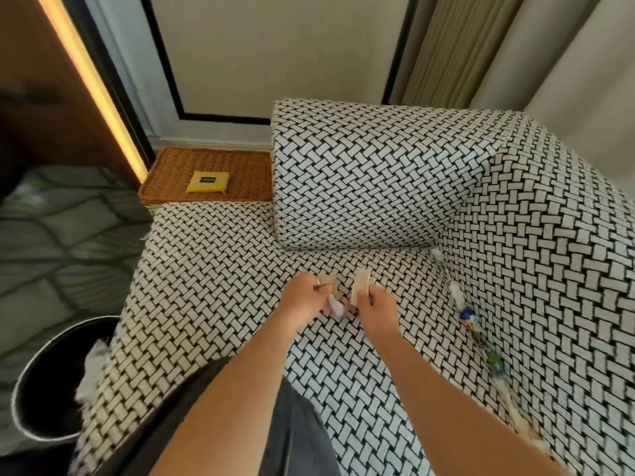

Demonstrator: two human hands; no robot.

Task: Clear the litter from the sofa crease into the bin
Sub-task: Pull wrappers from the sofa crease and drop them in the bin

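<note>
Pale paper scraps (pixel 360 288), pinched in the left hand (pixel 302 298) and the right hand (pixel 376 307) above the sofa seat (pixel 213 269), should travel tightly bunched to the bin (pixel 48 383) at the sofa's left end.

Both bare forearms reach forward side by side, the hands close together. The left hand (pixel 302 295) and right hand (pixel 376 304) curl their fingers, seemingly pinching pale paper scraps (pixel 360 289).

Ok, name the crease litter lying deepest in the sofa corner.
The small white scrap at the far end of the row; the white wad and colourful wrapper lie nearer you.
</note>
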